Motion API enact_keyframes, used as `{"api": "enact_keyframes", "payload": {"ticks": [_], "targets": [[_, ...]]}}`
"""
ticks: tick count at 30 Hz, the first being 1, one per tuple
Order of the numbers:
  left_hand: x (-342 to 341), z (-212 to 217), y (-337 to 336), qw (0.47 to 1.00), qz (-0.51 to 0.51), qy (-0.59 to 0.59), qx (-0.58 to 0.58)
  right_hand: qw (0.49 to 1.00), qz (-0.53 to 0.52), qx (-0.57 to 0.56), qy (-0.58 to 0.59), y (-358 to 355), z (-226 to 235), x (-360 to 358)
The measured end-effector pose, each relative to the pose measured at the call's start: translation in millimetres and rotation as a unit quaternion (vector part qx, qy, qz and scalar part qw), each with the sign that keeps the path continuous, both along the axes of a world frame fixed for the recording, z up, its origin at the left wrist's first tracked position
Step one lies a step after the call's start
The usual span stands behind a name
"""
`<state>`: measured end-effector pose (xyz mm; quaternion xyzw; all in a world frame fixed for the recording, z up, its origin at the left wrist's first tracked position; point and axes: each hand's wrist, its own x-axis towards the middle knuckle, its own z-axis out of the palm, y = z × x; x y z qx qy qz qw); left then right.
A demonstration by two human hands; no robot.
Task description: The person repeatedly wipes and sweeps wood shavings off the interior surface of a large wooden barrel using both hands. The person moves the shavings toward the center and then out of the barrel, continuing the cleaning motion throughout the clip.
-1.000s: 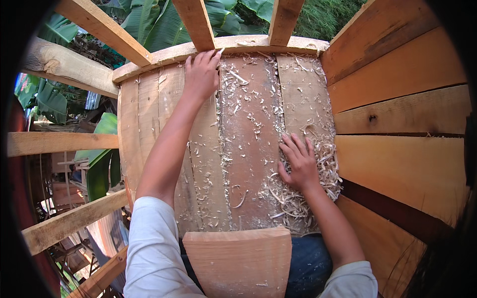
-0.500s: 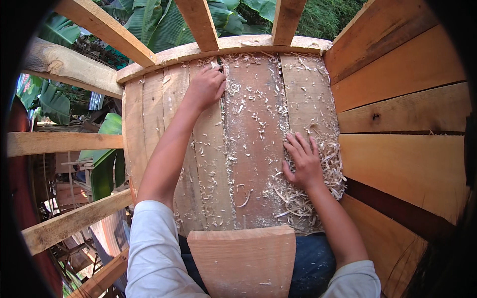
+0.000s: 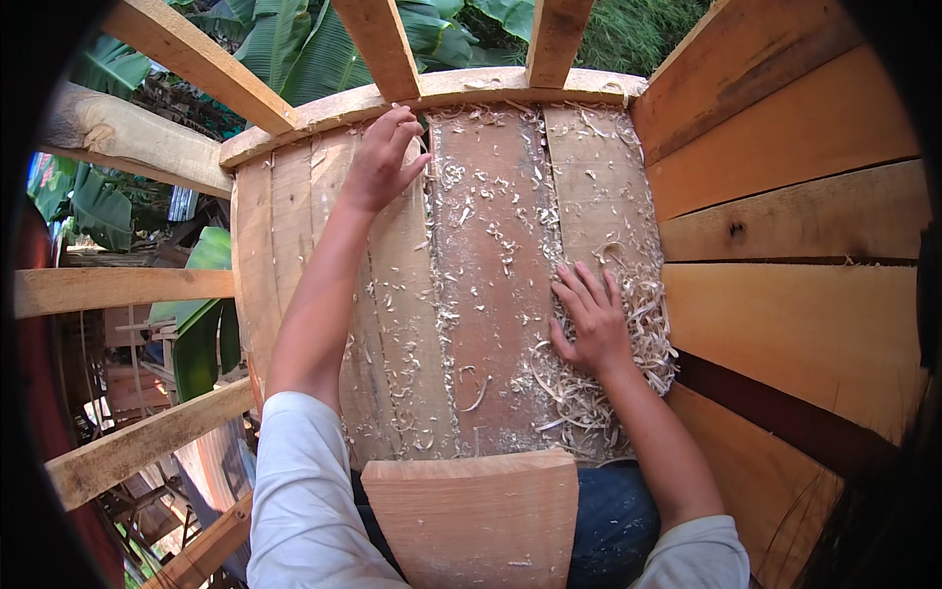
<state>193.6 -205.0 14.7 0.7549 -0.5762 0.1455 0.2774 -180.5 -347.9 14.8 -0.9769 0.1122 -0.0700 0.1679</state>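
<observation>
Near the far end of a plank floor (image 3: 496, 324), my left hand (image 3: 381, 167) is lifted a little, its fingers loosely bent toward the far wooden rail (image 3: 481, 85) and its thumb spread apart. I see nothing held in it. My right hand (image 3: 597, 329) lies palm down with fingers spread, at the edge of a heap of curled wood shavings (image 3: 643, 334) on the right side of the planks. Small shavings and pale dust are scattered over the boards and along the gaps between them. A curved, smooth board (image 3: 471, 510) stands at the near edge, in front of my legs.
A wall of broad orange-brown planks (image 3: 785, 324) rises on the right. Several wooden bars, such as one horizontal bar (image 3: 128, 292), run out on the left and far sides. Beyond them are banana leaves (image 3: 324, 54) and a cluttered yard. A thick log (image 3: 137, 137) lies at the far left.
My left hand has risen off the boards, and its thumb has moved away from the fingers. My right hand keeps its place on the shavings. The whole view has shifted slightly.
</observation>
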Motion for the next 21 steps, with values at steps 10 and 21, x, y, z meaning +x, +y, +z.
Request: {"api": "enact_keyframes", "payload": {"ticks": [10,21], "targets": [[0.8,-13.4,-1.2,0.991,0.075,-0.053,0.102,1.0,0.0,0.005,0.005,0.4,0.8,0.7],[-40.4,-21.0,-18.9,0.947,0.125,-0.091,0.282,1.0,0.0,-0.002,0.001,-0.9,-0.9,-0.6]]}}
